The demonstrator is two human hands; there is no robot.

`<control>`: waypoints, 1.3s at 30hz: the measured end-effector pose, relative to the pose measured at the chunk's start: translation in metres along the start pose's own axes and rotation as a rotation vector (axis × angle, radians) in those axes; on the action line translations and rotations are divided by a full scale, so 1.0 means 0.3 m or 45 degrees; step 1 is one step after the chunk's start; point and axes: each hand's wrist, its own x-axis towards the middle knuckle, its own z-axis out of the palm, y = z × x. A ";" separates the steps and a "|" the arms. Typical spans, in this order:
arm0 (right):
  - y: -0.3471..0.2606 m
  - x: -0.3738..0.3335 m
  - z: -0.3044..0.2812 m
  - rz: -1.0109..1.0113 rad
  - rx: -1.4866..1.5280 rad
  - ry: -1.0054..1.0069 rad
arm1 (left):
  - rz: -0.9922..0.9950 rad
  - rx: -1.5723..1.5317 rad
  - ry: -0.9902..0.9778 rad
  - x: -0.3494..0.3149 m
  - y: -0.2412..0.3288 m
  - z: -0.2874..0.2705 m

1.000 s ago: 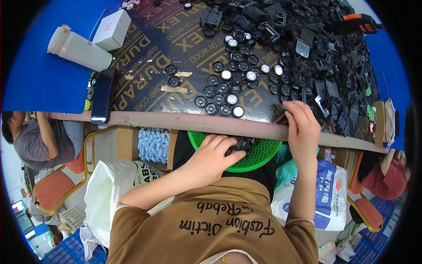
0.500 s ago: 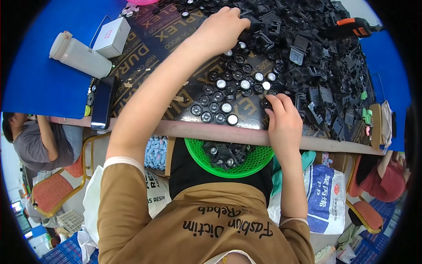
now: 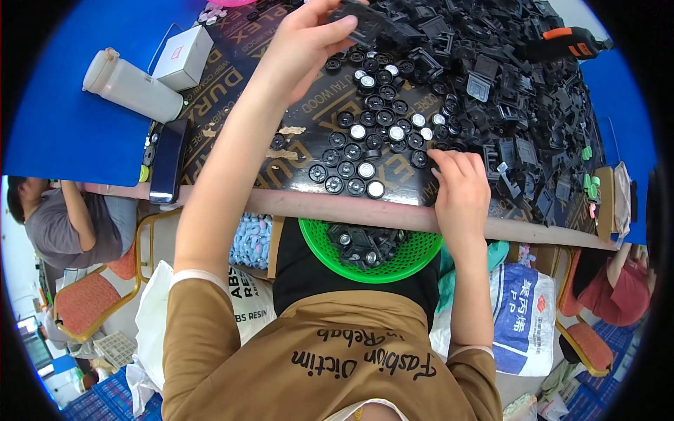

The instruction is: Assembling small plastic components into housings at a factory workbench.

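Observation:
My left hand is raised over the far middle of the table, its thumb and fingers closed on a black plastic part with a square, frame-like shape. My right hand rests by the table's near edge with curled fingers. Its fingertips are beside a small black wheel, and what lies under them is hidden. Several more black wheels, some with silver caps, lie loose between my hands. Beyond my right hand spreads a large heap of black plastic parts.
A green basket with black parts sits at my lap below the table edge. To the left are a phone, a white bottle and a white box. A black-and-orange tool lies far right. Other people sit on both sides.
My left hand has drawn back leftward from the heap and lifted a black plastic part. A wheel now shows beside my right fingertips; that hand has shifted only slightly.

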 end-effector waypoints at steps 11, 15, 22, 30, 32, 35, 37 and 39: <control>-0.032 0.051 -0.007 0.542 0.789 0.106 | -0.145 -0.639 -0.040 -0.394 -0.044 0.118; -0.037 0.036 -0.015 0.768 1.633 0.030 | -0.362 -0.657 0.106 -0.434 -0.072 0.167; -0.114 -0.015 -0.093 0.573 1.956 0.018 | -0.023 -0.041 0.073 -0.475 -0.067 0.206; -0.137 0.008 -0.139 0.139 1.583 -0.100 | 0.232 0.419 -0.177 -0.476 -0.005 0.197; -0.115 0.014 -0.130 0.035 1.572 -0.102 | 0.345 0.499 -0.232 -0.472 0.003 0.197; -0.126 0.006 -0.136 0.005 1.597 -0.142 | 0.385 0.505 -0.241 -0.472 -0.007 0.195; -0.132 -0.001 -0.151 0.115 1.578 -0.224 | 0.396 0.517 -0.240 -0.476 0.000 0.196; -0.124 0.001 -0.155 0.079 1.533 -0.234 | 0.408 0.526 -0.241 -0.479 0.007 0.198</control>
